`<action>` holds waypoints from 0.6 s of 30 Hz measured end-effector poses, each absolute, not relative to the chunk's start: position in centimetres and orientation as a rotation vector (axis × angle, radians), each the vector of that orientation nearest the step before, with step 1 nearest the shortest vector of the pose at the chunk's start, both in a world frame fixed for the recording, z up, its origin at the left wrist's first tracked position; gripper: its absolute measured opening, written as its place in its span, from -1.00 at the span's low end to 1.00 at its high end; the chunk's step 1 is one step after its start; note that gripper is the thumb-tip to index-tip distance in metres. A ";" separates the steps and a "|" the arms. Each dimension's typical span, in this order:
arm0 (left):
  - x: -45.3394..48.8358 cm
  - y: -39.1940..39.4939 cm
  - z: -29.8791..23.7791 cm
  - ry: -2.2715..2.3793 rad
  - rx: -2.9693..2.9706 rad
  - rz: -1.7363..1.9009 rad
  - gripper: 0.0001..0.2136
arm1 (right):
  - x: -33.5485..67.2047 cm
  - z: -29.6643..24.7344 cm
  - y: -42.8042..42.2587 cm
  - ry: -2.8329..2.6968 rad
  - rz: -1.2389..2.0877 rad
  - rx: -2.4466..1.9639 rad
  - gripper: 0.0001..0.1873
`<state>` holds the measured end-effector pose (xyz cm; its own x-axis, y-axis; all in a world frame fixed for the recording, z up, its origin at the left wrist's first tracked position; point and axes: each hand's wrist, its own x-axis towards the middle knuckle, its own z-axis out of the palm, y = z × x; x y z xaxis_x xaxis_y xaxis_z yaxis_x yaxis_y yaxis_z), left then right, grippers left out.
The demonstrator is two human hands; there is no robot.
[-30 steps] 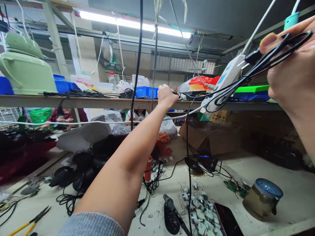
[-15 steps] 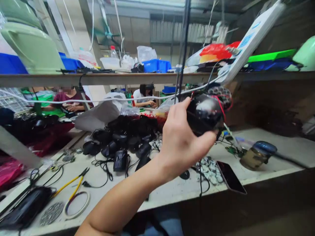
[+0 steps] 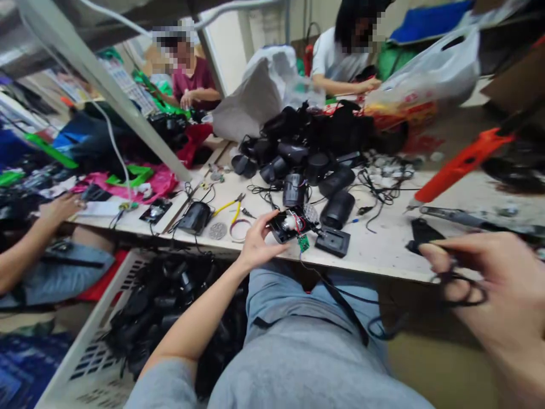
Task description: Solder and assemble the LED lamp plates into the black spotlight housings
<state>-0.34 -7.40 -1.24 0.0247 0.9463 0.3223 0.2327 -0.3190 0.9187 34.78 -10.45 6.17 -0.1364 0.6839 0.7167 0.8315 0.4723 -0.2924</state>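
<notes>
While your left hand (image 3: 258, 243) reaches over the front edge of the desk (image 3: 383, 250), its grip stays spread, with the fingertips on the near side of an opened black housing (image 3: 279, 227). You can't be seen clearly closing around it. The housing lies on the desk, open side up, just in from the edge, with a silver cylinder (image 3: 289, 221) and thin red and white wires (image 3: 300, 222) showing inside. A green circuit board (image 3: 303, 243) sits just off its front corner, and a black cable (image 3: 336, 301) drops from there past the edge toward your lap.

Your right hand (image 3: 494, 284) is low on the right, its grip pressed together on black-handled scissors (image 3: 462, 289), whose loops show under your fingers.

A flat black plate (image 3: 332, 241) lies just beside the housing. Behind it stand black cylindrical casings (image 3: 337, 209), backed by a heap of similar black parts (image 3: 306, 136). Farther right lies an orange-handled tool (image 3: 462, 162), and to the left are yellow-handled pliers (image 3: 227, 207) and a round mesh disc (image 3: 218, 230).

Your grey sweatpants (image 3: 306, 352) fill the bottom of the view, beside a white plastic crate (image 3: 85, 324) of black parts. Across the desk sit two co-workers (image 3: 340, 57), and another person's hand (image 3: 57, 207) rests at the left.
</notes>
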 end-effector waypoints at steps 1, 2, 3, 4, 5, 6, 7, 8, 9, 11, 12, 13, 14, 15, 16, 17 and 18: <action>-1.5 -7.2 -2.1 1.272 1.598 1.334 -0.26 | 33.4 5.6 -9.9 -1.919 -0.230 -1.185 -0.68; -2.5 -7.0 -2.9 1.328 1.571 1.330 -0.25 | 32.2 5.0 -9.2 -1.945 -0.229 -1.117 -0.71; -3.2 -6.9 -3.6 1.382 1.550 1.324 -0.24 | 31.3 4.5 -8.6 -1.957 -0.211 -1.079 -0.73; -3.8 -6.8 -4.2 1.429 1.535 1.315 -0.23 | 30.7 4.0 -8.0 -1.953 -0.175 -1.077 -0.74; -4.2 -6.8 -4.7 1.465 1.529 1.304 -0.23 | 30.3 3.6 -7.5 -1.953 -0.130 -1.086 -0.74; -4.4 -6.8 -5.2 1.490 1.536 1.293 -0.23 | 30.1 3.2 -7.1 -1.951 -0.092 -1.097 -0.73; -4.6 -6.9 -5.6 1.506 1.558 1.283 -0.23 | 30.1 2.8 -6.8 -1.949 -0.057 -1.110 -0.71; -4.7 -7.0 -5.9 1.516 1.597 1.273 -0.23 | 30.3 2.5 -6.6 -1.940 -0.025 -1.128 -0.70; -4.7 -7.0 -6.1 1.525 1.650 1.260 -0.24 | 30.6 2.2 -6.5 -1.920 0.010 -1.151 -0.68; -4.7 -7.1 -6.4 1.547 1.775 1.229 -0.26 | 31.2 1.8 -6.5 -1.848 0.099 -1.210 -0.66; -4.6 -7.0 -6.5 1.555 1.835 1.210 -0.27 | 31.6 1.5 -6.5 -1.796 0.163 -1.245 -0.65; -4.6 -7.0 -6.5 1.560 1.887 1.187 -0.27 | 31.9 1.3 -6.5 -1.734 0.240 -1.283 -0.65; -4.5 -6.9 -6.5 1.563 1.928 1.162 -0.27 | 32.2 1.2 -6.6 -1.661 0.323 -1.317 -0.65; -4.4 -6.8 -6.5 1.563 1.961 1.134 -0.26 | 32.5 1.0 -6.6 -1.579 0.406 -1.344 -0.65; -4.3 -6.6 -6.5 1.562 1.989 1.103 -0.25 | 32.7 0.9 -6.5 -1.496 0.479 -1.365 -0.64; -4.2 -6.4 -6.5 1.562 2.012 1.069 -0.24 | 32.9 0.9 -6.5 -1.415 0.531 -1.381 -0.64; -4.1 -6.3 -6.4 1.567 2.028 1.034 -0.24 | 33.1 0.8 -6.4 -1.347 0.565 -1.385 -0.62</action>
